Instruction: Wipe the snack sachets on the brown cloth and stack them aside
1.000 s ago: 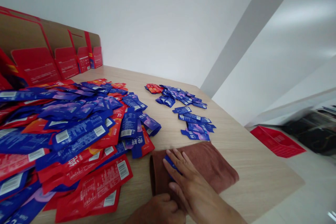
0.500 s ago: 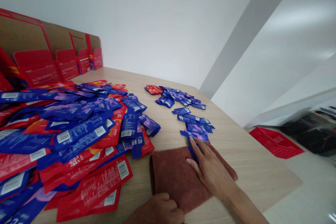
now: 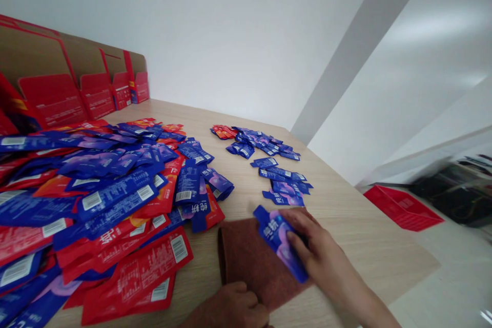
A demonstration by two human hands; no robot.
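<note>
My right hand [image 3: 321, 253] grips a blue-and-purple sachet [image 3: 279, 241] between thumb and fingers, printed face up, over a folded brown cloth [image 3: 242, 251]. The cloth lies on the table, its right part hidden by that hand and the sachet. At the bottom, my left hand [image 3: 234, 307] is closed with curled fingers on the cloth's near left edge. Just beyond the cloth lies a short spread of blue sachets [image 3: 286, 184], apart from my right hand.
A large heap of red and blue sachets [image 3: 126, 205] covers the table's left side. Red cardboard boxes [image 3: 100, 95] stand open behind it. A small group of sachets [image 3: 257, 141] lies near the wall. A red box [image 3: 403, 207] is past the table's right edge.
My right hand has picked up the blue sachet that lay under its fingers at the cloth's far edge and drawn it back over the cloth. My left hand stays in place.
</note>
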